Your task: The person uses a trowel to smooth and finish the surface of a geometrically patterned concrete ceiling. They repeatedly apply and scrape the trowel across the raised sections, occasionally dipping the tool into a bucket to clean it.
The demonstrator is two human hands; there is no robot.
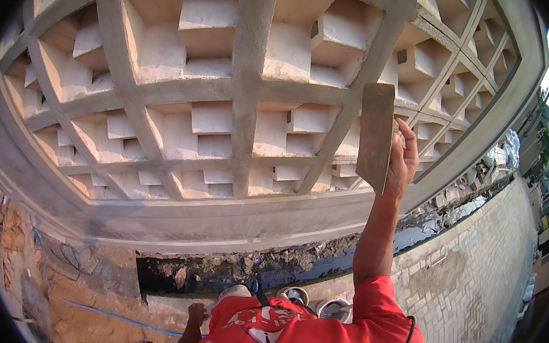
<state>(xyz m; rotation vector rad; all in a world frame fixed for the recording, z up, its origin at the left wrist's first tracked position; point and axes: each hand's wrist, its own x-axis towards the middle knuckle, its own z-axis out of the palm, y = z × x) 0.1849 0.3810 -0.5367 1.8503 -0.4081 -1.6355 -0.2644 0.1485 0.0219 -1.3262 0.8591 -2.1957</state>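
My right hand (404, 157) is raised in front of the wall with the arm stretched out. Its fingers are closed round the grip of a plastering trowel (375, 137), whose flat, worn rectangular blade stands nearly upright. The blade hides part of the grip and of the wall behind it. Facing me is a cement lattice wall (247, 92) with grey ribs and pale recessed blocks. My left hand (197, 314) hangs low beside my body, small in the picture; I cannot make out how its fingers lie.
Below the wall runs a dark, wet ditch (234, 278) with rough soil edges. Buckets (334, 310) stand near my feet. A blue hose (108, 314) crosses the sandy ground at left. Brick paving (466, 270) stretches away to the right, with rubble (481, 171) along the wall.
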